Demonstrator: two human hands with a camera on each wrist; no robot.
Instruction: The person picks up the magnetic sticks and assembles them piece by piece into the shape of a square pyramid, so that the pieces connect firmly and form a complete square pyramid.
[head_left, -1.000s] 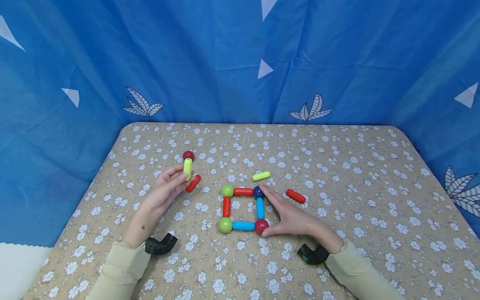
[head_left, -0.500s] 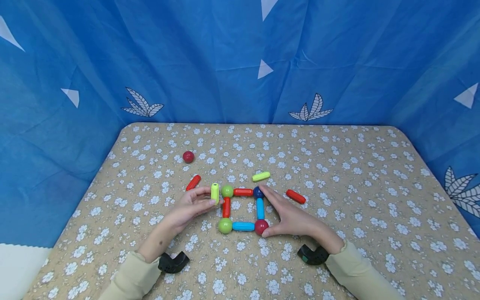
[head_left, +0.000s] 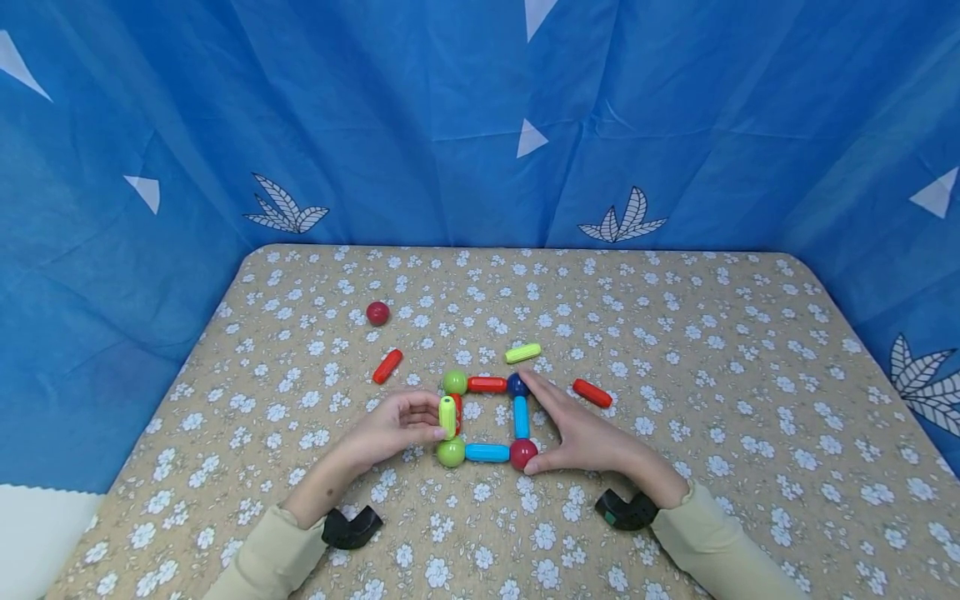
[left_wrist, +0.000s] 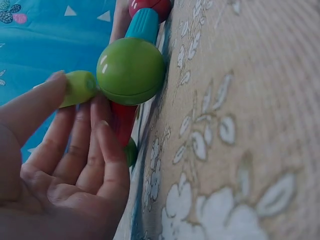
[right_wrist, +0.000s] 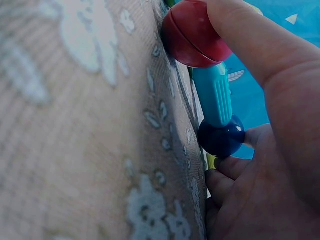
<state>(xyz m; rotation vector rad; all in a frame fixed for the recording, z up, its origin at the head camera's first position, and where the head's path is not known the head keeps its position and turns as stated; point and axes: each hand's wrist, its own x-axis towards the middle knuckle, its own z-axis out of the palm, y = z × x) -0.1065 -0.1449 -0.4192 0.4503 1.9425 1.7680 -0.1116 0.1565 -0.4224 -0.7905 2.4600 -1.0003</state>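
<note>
My left hand [head_left: 397,429] pinches a yellow-green magnetic rod [head_left: 447,417] between thumb and fingertips. The rod stands upright with its lower end right at the front-left green ball [left_wrist: 131,70]. That ball is a corner of a flat square of magnetic rods and balls: a second green ball [head_left: 454,382] behind, a dark blue ball [head_left: 517,384] back right, a red ball [head_left: 522,454] front right. Red rods [head_left: 487,384] and blue rods [head_left: 487,452] join them. My right hand [head_left: 588,433] spans the right side, thumb touching the red ball [right_wrist: 195,35] and index finger touching the dark blue ball [right_wrist: 222,136].
Behind the square lies a loose yellow-green rod [head_left: 522,353]. One loose red rod [head_left: 592,392] is to the right, another red rod [head_left: 387,366] to the left. A loose red ball [head_left: 378,313] sits farther back left on the flowered tablecloth [head_left: 675,333].
My left hand has carried the upright yellow-green rod from beside the loose red ball rightward and nearer, to the front-left green ball. The right hand has stayed in place.
</note>
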